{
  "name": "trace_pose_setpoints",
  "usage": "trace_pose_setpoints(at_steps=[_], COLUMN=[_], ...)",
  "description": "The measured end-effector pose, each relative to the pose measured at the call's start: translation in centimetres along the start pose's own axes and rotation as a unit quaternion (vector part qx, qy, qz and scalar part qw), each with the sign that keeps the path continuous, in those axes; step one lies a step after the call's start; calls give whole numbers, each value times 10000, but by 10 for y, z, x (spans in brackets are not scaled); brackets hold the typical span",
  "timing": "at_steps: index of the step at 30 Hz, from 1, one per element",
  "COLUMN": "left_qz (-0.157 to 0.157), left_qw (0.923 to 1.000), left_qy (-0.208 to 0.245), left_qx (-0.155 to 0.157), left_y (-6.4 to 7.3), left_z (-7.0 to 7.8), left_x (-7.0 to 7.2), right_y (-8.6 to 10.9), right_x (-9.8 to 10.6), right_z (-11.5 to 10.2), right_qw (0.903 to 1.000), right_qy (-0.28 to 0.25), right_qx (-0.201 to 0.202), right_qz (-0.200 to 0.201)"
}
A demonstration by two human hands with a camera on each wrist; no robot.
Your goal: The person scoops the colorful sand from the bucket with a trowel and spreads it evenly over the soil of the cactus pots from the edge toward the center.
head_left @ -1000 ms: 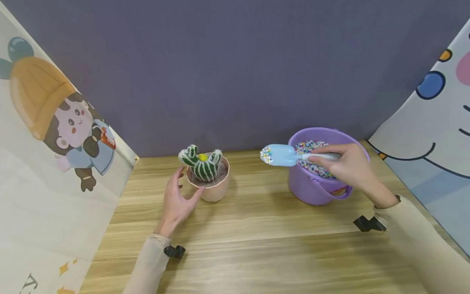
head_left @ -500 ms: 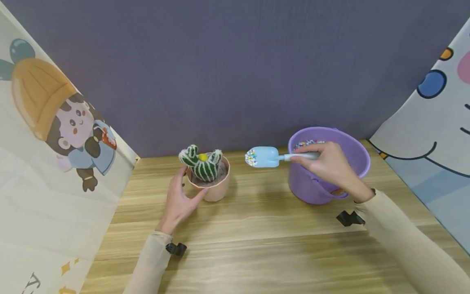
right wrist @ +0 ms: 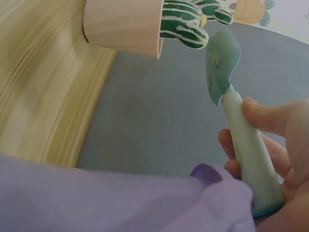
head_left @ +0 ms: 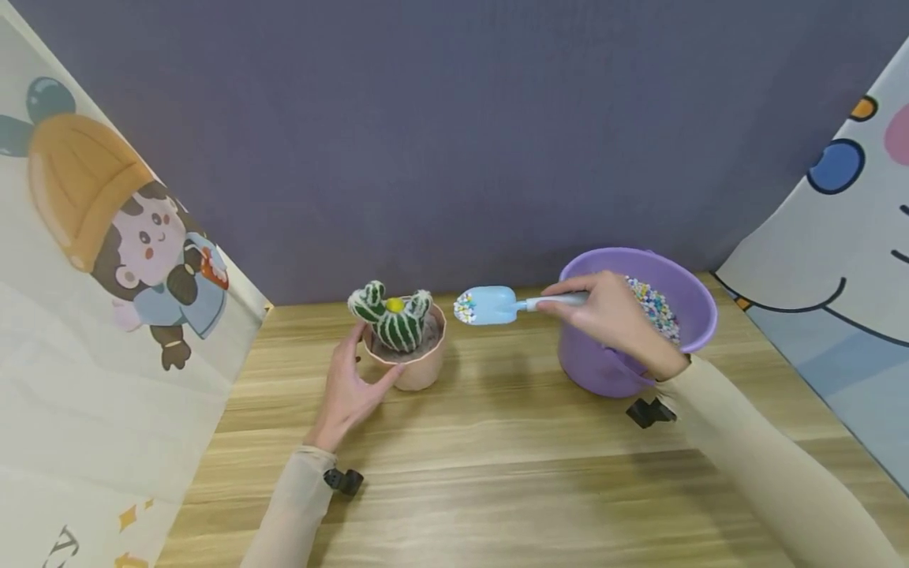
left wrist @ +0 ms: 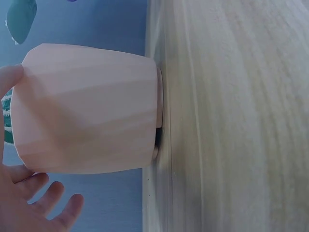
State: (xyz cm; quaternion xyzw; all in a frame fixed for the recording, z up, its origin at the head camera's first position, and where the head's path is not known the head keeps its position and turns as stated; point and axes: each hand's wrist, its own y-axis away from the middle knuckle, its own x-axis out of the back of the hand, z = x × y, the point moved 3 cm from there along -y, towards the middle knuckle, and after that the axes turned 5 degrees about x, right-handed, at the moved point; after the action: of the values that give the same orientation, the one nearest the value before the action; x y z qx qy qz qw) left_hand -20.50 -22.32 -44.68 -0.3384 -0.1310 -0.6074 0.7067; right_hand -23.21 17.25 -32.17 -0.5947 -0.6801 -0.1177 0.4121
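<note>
My right hand (head_left: 604,312) grips the pale handle of a light blue trowel (head_left: 495,305). Colourful small beads (head_left: 465,308) lie on the trowel's tip. The blade is level, just right of a pink flowerpot (head_left: 419,369) and apart from it. In the pot stands a green cactus (head_left: 399,327) with white stripes and a yellow flower, set in grey-brown filling. My left hand (head_left: 349,394) holds the pot's near-left side, thumb and index finger at the rim; in the left wrist view the other fingers (left wrist: 50,198) stand off the pot.
A purple bucket (head_left: 592,363) with more coloured beads (head_left: 656,312) stands on the wooden table (head_left: 497,473), below my right forearm. A dark blue-grey panel (head_left: 454,158) rises behind. Printed cloth walls flank the table on both sides.
My right hand has carried the trowel with beads leftward, away from over the bucket towards the pot. My left hand has closed in slightly on the pot's rim.
</note>
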Motion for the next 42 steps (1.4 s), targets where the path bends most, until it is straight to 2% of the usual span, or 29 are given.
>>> trace_pose_setpoints(at_steps=[8,22,32,42], left_qz=[-94,-189,-240,-209], left_qw=[9999,9992,9988,9990], left_qy=[-70,-269,-299,-295], left_qx=[93,244,320,260], left_y=[1,-1,-3,-4], left_z=[-1,-2,-1,-1], left_x=[0,9,12,12], right_y=[-13,-27,-33,-38], right_x=[-13,-32,-40,-41], right_z=[-6,-19,-22,-34], right_qw=[9983,9972,9936,9896], right_qy=[426,606,929,1290], right_qx=[405,60,81,302], right_qz=[60,-441,-633,-560])
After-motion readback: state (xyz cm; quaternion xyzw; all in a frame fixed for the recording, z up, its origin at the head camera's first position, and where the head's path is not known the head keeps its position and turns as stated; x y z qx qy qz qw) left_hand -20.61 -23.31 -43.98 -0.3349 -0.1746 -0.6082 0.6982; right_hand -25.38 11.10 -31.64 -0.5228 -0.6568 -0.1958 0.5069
